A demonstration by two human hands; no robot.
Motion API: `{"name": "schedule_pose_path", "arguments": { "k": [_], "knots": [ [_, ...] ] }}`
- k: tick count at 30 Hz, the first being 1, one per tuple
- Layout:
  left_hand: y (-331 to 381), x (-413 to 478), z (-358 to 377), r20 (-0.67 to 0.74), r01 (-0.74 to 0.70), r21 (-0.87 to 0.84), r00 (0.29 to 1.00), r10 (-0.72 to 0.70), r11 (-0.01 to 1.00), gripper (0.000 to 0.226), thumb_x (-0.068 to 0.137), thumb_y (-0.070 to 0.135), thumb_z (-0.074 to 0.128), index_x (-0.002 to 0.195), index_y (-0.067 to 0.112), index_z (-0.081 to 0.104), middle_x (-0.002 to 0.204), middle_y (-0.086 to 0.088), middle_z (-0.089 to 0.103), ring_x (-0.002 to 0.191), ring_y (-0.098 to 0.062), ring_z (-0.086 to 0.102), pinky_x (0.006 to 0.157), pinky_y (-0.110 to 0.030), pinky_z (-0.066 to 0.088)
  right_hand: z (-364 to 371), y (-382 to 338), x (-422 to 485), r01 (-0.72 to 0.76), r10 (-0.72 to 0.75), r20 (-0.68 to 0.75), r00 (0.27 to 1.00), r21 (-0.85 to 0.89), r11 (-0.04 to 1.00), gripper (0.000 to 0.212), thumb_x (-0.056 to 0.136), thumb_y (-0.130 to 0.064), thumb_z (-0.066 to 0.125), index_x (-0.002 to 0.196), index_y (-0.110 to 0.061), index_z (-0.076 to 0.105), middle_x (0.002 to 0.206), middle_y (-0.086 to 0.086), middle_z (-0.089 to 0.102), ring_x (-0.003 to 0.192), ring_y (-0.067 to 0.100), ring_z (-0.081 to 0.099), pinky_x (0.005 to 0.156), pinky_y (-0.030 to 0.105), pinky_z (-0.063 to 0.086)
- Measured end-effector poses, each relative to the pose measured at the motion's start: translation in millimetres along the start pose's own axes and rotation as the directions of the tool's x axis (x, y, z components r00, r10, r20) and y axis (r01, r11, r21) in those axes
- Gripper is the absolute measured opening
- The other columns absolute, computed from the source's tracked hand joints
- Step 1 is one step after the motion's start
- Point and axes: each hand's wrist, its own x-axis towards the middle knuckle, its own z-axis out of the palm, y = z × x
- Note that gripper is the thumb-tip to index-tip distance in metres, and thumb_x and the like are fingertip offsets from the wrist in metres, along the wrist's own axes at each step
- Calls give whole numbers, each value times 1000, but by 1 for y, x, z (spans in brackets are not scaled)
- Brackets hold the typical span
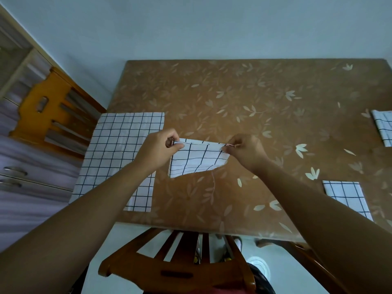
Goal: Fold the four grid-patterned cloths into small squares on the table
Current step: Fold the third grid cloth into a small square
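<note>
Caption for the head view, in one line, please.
Left hand and right hand pinch a partly folded cloth over the table; one flat cloth left, two folded cloths right.

place: home dining room | signs: table, wooden chairs, drawer cabinet

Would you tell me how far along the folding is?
Two look done: the near folded cloth and the far folded cloth lie on the right. In hand: the left hand and right hand pinch the top corners of the lifted cloth. Left: the flat cloth on the left, unfolded.
</note>
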Motion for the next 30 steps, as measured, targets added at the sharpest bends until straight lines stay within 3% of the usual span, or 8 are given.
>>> {"name": "schedule_pose_path", "arguments": {
  "k": [5, 10, 15, 19, 21, 24, 27, 30],
  "knots": [
    [6, 3, -6, -47, 91, -217, 994, -103, 972, 14, 89, 20, 77, 96, 24, 65, 77, 3, 62, 73, -17, 62, 73, -35, 52, -8, -8, 6, -79, 87, -21, 996, 250, 965, 21, 78, -7, 78, 82, 4, 60, 69, 10, 54, 63, 17, 50, 61, 35, 41],
    [11, 6, -4, 65, 311, -552, 941, -332, 774, 28, 94, 14, 71, 116, 30, 67, 99, -3, 68, 97, -23, 70, 85, -44, 62, -14, -12, 11, -194, 159, 111, 981, 592, 782, 17, 83, 8, 70, 96, -2, 67, 90, 11, 73, 84, 25, 73, 77, 40, 61],
    [14, 9, 9, 110, 370, -699, 901, -419, 611, 24, 98, 6, 63, 115, 23, 63, 109, -6, 68, 87, -16, 70, 67, -31, 59, -13, 0, 17, -323, 217, 241, 946, 645, 693, 6, 91, -1, 67, 95, -2, 62, 94, 16, 72, 87, 29, 73, 78, 41, 61],
    [4, 11, 29, 211, 440, -695, 880, -425, 568, 19, 98, 14, 64, 98, 29, 52, 130, -11, 60, 105, -26, 67, 85, -48, 59, -5, 11, 17, -379, 301, 231, 925, 608, 697, 11, 96, -7, 62, 86, -11, 57, 84, 10, 71, 75, 24, 70, 62, 34, 58],
    [-5, 6, 44, 289, 465, -662, 882, -373, 588, 23, 94, 16, 70, 96, 31, 52, 138, -8, 53, 104, -27, 66, 77, -48, 63, 2, 18, 19, -383, 334, 206, 920, 649, 657, 9, 96, -4, 61, 87, -6, 60, 79, 13, 71, 70, 25, 71, 56, 33, 58],
    [-15, -2, 68, 363, 496, -586, 868, -340, 641, 34, 92, 1, 69, 99, 27, 49, 106, -8, 69, 79, -15, 64, 62, -25, 52, 11, 32, 25, -435, 425, 200, 883, 688, 580, 3, 94, -1, 63, 93, 2, 64, 81, 17, 72, 69, 28, 73, 60, 39, 61],
    [-26, -5, 94, 370, 508, -523, 859, -354, 684, 34, 88, -1, 74, 96, 27, 56, 85, 2, 74, 72, -10, 63, 62, -24, 46, 21, 53, 33, -534, 523, 253, 814, 679, 504, 30, 92, -2, 65, 119, 13, 61, 96, 25, 70, 76, 32, 71, 62, 38, 61],
    [-33, -2, 111, 397, 550, -511, 832, -386, 660, 18, 89, 6, 74, 87, 23, 67, 74, 0, 60, 67, -13, 50, 58, -24, 37, 28, 73, 40, -621, 566, 356, 744, 680, 390, 38, 96, -10, 63, 128, 9, 59, 115, 25, 72, 98, 40, 73, 63, 42, 62]
  ]
}}
